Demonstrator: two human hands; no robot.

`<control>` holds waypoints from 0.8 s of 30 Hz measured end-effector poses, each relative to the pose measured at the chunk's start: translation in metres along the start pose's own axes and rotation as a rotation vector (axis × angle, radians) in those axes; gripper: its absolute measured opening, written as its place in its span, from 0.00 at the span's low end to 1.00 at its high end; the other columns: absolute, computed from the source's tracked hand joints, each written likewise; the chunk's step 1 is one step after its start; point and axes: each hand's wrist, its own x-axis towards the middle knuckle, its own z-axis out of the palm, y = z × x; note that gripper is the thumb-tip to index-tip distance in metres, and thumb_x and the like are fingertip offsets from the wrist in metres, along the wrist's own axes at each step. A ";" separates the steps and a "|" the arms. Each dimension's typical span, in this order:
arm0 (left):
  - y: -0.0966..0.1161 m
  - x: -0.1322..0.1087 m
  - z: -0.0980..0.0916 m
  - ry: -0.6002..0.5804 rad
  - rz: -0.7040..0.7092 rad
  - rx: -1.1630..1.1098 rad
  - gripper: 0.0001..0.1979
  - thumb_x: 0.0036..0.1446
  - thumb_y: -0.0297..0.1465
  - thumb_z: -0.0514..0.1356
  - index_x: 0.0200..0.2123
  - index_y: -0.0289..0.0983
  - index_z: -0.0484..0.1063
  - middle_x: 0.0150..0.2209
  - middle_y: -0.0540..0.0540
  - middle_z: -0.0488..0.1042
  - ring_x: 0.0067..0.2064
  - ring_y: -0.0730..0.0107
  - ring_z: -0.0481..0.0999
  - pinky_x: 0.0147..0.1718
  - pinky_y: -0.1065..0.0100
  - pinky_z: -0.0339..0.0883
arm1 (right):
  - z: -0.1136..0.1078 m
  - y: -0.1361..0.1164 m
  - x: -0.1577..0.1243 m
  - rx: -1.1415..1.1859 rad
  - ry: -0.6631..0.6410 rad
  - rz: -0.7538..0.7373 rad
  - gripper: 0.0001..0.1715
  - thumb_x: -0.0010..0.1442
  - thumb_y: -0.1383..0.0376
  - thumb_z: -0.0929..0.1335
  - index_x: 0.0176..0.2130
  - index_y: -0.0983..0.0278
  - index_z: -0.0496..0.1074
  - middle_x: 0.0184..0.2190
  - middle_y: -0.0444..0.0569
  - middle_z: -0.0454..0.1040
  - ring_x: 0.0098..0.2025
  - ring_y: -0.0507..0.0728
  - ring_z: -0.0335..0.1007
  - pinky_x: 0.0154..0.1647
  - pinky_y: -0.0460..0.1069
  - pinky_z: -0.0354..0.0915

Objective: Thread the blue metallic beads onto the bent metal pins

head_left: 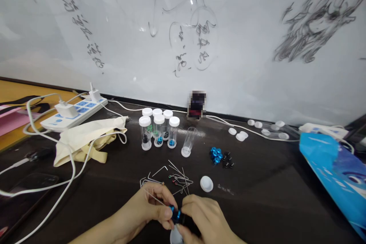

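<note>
My left hand point(156, 206) is closed, its thumb and fingers pinching a small blue-and-black part point(178, 215) and a thin metal rod point(154, 197). From the other side, my right hand point(204, 217) closes on the same part, and its fingers hide much of it. Just below the fingertips is a white cap point(176, 235), partly cut off by the frame. Bent metal hex keys point(160, 170) and thin looped wires point(181, 179) lie beyond my hands. To the right rests another white cap point(206, 183). Further back are blue round pieces point(216, 155) and black screws point(227, 159).
Several capped clear tubes point(159, 131) stand near an uncapped, leaning-looking tube point(188, 143). White lids point(240, 135) and empty tubes point(274, 131) lie back right. A power strip point(74, 114), cables, and a cream pouch point(85, 141) occupy the left; a blue bag point(328, 175) the right.
</note>
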 end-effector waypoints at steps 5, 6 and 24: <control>-0.001 0.000 0.001 -0.015 -0.021 0.004 0.09 0.41 0.27 0.73 0.28 0.31 0.79 0.24 0.45 0.78 0.25 0.70 0.79 0.26 0.73 0.72 | 0.002 0.001 -0.005 -0.066 -0.072 0.000 0.23 0.70 0.60 0.54 0.27 0.63 0.65 0.21 0.45 0.70 0.22 0.53 0.66 0.24 0.47 0.59; -0.001 0.000 0.001 -0.013 -0.021 0.006 0.09 0.41 0.27 0.73 0.28 0.31 0.79 0.24 0.45 0.78 0.25 0.69 0.79 0.26 0.73 0.72 | 0.002 0.001 -0.005 -0.071 -0.078 -0.002 0.24 0.70 0.60 0.53 0.27 0.63 0.65 0.21 0.45 0.70 0.22 0.53 0.65 0.24 0.47 0.59; -0.003 0.001 -0.001 0.010 0.015 -0.006 0.10 0.41 0.28 0.73 0.28 0.31 0.78 0.24 0.46 0.77 0.25 0.72 0.78 0.25 0.75 0.71 | -0.001 0.000 0.001 -0.005 -0.056 0.011 0.26 0.72 0.55 0.53 0.30 0.64 0.65 0.24 0.46 0.72 0.23 0.52 0.68 0.24 0.46 0.61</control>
